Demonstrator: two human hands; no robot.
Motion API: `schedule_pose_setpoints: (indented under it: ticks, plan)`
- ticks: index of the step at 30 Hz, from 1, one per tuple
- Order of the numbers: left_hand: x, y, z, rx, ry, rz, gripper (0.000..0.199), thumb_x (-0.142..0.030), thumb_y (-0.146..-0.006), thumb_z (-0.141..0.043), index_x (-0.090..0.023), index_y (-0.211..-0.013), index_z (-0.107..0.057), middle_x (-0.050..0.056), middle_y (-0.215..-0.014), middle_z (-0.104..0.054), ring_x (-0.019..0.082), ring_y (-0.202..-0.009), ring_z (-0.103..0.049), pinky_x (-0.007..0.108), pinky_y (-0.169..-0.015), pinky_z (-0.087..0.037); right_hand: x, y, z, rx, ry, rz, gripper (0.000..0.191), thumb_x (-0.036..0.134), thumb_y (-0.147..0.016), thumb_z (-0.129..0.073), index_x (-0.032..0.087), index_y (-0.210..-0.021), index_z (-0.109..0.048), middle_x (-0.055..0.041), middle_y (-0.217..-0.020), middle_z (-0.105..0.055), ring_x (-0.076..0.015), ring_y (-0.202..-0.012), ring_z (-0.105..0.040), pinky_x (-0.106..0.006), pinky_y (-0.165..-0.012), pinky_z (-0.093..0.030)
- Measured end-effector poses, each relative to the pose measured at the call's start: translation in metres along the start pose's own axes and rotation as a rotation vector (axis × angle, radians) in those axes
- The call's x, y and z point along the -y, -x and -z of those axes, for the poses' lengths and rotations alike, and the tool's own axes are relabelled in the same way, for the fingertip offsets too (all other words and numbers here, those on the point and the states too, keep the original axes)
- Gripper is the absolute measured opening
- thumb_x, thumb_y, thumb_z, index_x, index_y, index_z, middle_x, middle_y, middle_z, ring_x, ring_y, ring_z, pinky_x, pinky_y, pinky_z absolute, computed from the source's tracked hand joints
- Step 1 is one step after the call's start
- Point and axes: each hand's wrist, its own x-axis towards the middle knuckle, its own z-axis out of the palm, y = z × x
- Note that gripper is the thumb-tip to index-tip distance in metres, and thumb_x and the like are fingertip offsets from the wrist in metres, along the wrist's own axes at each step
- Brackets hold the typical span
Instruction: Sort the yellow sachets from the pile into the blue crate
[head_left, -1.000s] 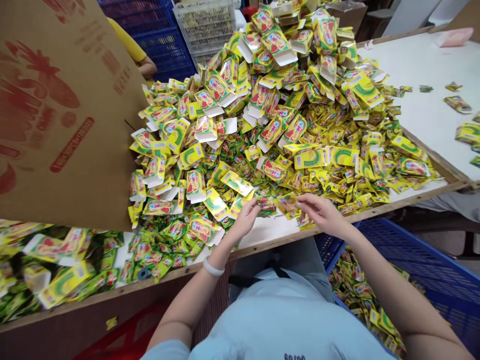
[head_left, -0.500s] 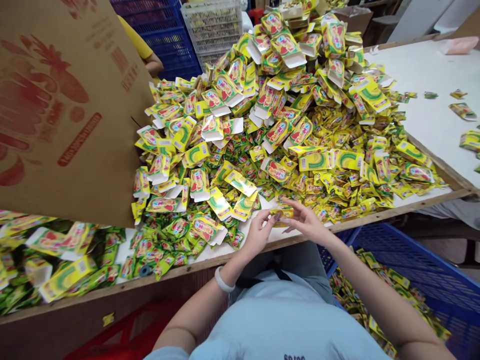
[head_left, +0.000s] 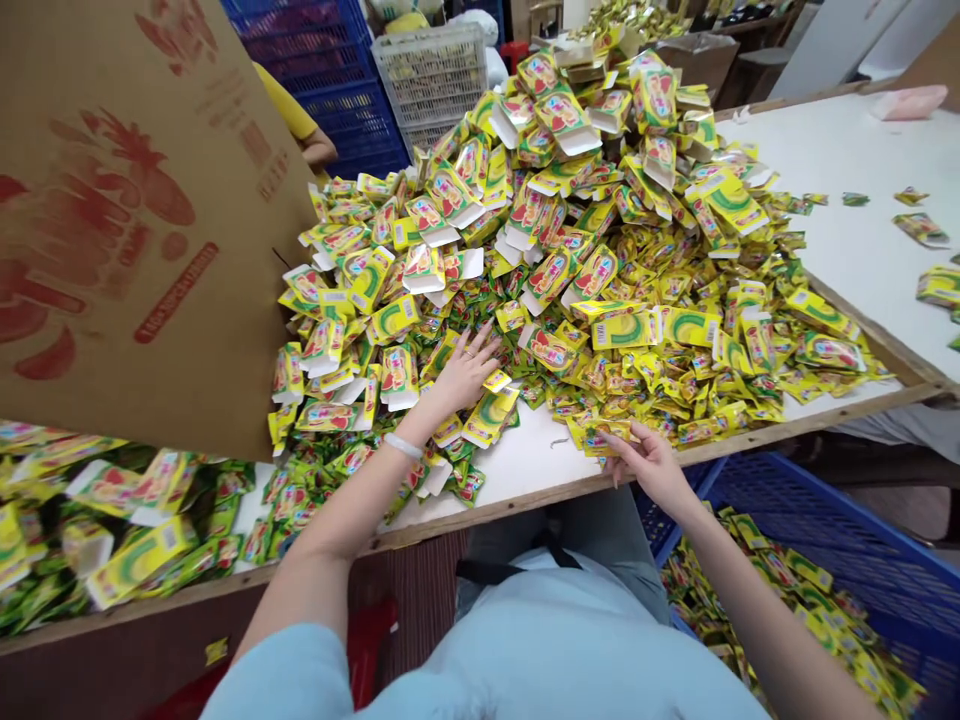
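Note:
My left hand [head_left: 466, 372] reaches onto the pile with its fingers spread, over small green candy packets and next to a yellow carton [head_left: 491, 415]. What lies under its fingertips is partly hidden. Close to the table's front edge, my right hand [head_left: 651, 468] has its fingers closed on a yellow candy packet [head_left: 592, 434]. More yellow candy packets [head_left: 637, 380] lie loose just beyond it. Small yellow cartons with white open flaps [head_left: 424, 268] are heaped high behind both hands, with green candy packets [head_left: 296, 505] at the left.
A large brown cardboard box [head_left: 142, 330] stands on the left of the table. Below the right edge is a blue crate [head_left: 840, 530] with packets in it. Blue crates [head_left: 345, 115] and a white crate [head_left: 431, 75] are stacked behind, beside another person's arm [head_left: 319, 148].
My hands have parted. The left moved up and left onto the pile, and its fingers spread. My right hand shifted slightly right and down with the yellow packet.

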Motion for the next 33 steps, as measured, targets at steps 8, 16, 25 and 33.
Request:
schedule_pose_setpoints:
  ticks: [8, 16, 25, 33]
  plan:
    - [-0.109, 0.036, -0.017, -0.016, 1.191, 0.234, 0.031, -0.043, -0.080, -0.068, -0.015, -0.084, -0.056, 0.002, -0.070, -0.061, 0.014, -0.060, -0.060, 0.028, -0.058, -0.052, 0.080, -0.012, -0.032, -0.041, 0.082, 0.499, 0.022, 0.040, -0.085, -0.070, 0.024, -0.097, -0.060, -0.0032, -0.093, -0.064, -0.0097, -0.048, -0.056, -0.025, -0.039, -0.047]
    - [-0.143, 0.055, -0.008, 0.073, 1.335, 0.296, 0.070, -0.015, -0.071, -0.072, -0.023, -0.132, -0.038, -0.001, -0.091, -0.061, 0.013, -0.073, -0.061, 0.026, -0.067, -0.051, 0.087, -0.016, -0.047, 0.502, 0.797, 0.750, 0.017, 0.021, -0.098, -0.049, 0.019, -0.093, -0.066, -0.0074, -0.095, -0.063, -0.0160, -0.082, -0.062, -0.027, -0.072, -0.053]
    - [-0.141, 0.063, -0.029, 0.345, 1.386, 0.321, 0.078, -0.010, -0.070, -0.068, -0.024, -0.137, -0.029, -0.003, -0.089, -0.059, 0.013, -0.073, -0.060, 0.026, -0.067, -0.051, 0.070, 0.001, -0.026, 0.488, 0.758, 0.616, 0.016, 0.020, -0.098, -0.049, 0.019, -0.104, -0.064, -0.0068, -0.094, -0.066, -0.0165, -0.084, -0.063, -0.026, -0.073, -0.051]
    - [-0.155, 0.063, -0.038, 0.496, 1.317, 0.242, 0.087, -0.018, -0.075, -0.072, -0.021, -0.144, -0.019, -0.004, -0.079, -0.063, 0.012, -0.065, -0.062, 0.024, -0.061, -0.050, 0.059, 0.014, -0.018, 0.873, 0.645, 0.316, 0.030, 0.034, -0.103, -0.044, 0.017, -0.097, -0.068, -0.0040, -0.086, -0.067, -0.0110, -0.063, -0.060, -0.022, -0.062, -0.047]
